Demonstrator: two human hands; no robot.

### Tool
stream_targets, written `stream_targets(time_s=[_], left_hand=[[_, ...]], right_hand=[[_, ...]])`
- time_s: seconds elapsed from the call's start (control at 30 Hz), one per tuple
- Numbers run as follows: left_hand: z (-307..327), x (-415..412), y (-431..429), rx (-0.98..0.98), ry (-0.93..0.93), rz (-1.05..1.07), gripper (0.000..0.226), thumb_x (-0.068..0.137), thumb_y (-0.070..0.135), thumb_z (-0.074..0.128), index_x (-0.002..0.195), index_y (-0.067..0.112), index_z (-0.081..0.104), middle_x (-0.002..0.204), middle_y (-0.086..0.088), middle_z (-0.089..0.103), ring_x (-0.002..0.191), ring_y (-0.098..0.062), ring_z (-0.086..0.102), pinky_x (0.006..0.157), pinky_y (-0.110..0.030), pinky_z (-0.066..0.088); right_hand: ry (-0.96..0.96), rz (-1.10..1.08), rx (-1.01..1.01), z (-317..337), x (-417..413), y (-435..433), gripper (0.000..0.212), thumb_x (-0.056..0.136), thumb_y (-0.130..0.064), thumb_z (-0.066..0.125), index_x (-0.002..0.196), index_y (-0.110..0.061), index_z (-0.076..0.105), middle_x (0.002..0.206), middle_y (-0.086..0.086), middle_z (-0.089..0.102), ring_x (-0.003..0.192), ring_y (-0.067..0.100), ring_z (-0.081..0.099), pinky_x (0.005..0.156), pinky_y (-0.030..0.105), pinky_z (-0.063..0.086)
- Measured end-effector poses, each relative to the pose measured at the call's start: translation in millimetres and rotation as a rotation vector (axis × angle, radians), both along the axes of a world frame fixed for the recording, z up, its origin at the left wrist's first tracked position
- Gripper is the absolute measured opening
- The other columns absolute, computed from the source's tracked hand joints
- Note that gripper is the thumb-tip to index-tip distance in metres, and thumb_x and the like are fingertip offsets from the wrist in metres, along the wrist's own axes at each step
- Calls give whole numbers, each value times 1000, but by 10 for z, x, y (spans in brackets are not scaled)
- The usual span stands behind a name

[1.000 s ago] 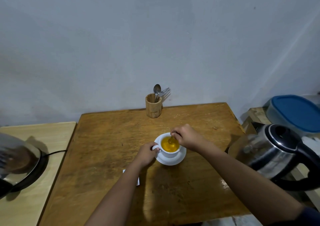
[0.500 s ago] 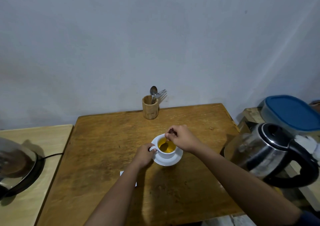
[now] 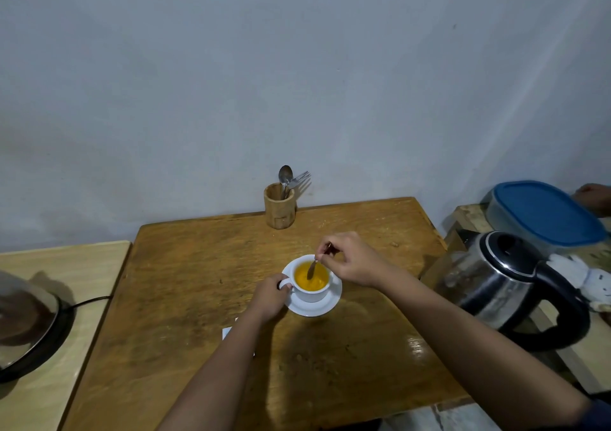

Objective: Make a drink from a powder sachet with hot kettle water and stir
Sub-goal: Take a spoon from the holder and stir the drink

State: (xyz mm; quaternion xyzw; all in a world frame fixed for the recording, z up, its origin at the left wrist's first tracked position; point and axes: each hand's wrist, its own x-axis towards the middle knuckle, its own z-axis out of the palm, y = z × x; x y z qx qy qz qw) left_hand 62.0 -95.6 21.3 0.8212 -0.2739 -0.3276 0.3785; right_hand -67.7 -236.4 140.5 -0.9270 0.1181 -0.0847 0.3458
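Two bare hands work at a white cup (image 3: 310,293) of orange drink (image 3: 311,281) on a wooden table (image 3: 185,298).

Right hand (image 3: 355,260): thumb and forefinger are pinched shut on the top of a small spoon (image 3: 312,268), whose bowl dips into the drink; the other fingers curl loosely above the far right rim. Left hand (image 3: 269,300): fingertips are closed around the cup's handle on its left side. The cup sits on a white saucer (image 3: 314,306) near the middle of the table. A white scrap of paper (image 3: 227,331), perhaps the sachet, lies mostly hidden under the left forearm. At the table's far edge stands a wooden holder (image 3: 279,211) with a spoon and fork. A steel and black kettle (image 3: 506,285) stands off the table's right side, with a blue-lidded tub (image 3: 545,212) behind it.
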Motion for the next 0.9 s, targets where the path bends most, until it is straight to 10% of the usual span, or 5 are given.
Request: stream_targets(time_s=[0.2, 0.6, 0.9], left_hand=[[1, -23, 14, -3, -24, 7, 28, 93, 18, 48, 117, 9, 59, 119, -12, 62, 101, -22, 55, 83, -32, 43], [-22, -55, 36, -60, 37, 31, 26, 93, 20, 47, 117, 14, 58, 110, -4, 59, 99, -20, 54, 81, -30, 41], [-55, -51, 47, -83, 38, 27, 23, 93, 20, 47, 113, 16, 58, 108, -2, 59, 101, -19, 54, 80, -30, 40]], right_hand=[[-187, -256, 175, -27, -35, -118, 7, 87, -6, 60, 85, -2, 66, 77, -3, 60, 66, -6, 60, 64, 9, 46], [-526, -1132, 1324, -418, -510, -407, 12, 91, 4, 49, 88, 4, 61, 86, 21, 65, 57, 16, 71, 52, 16, 58], [-210, -1251, 1249, -982, -567, -315, 18, 88, 8, 44, 78, -5, 50, 81, 14, 56, 69, 19, 61, 58, 22, 58]])
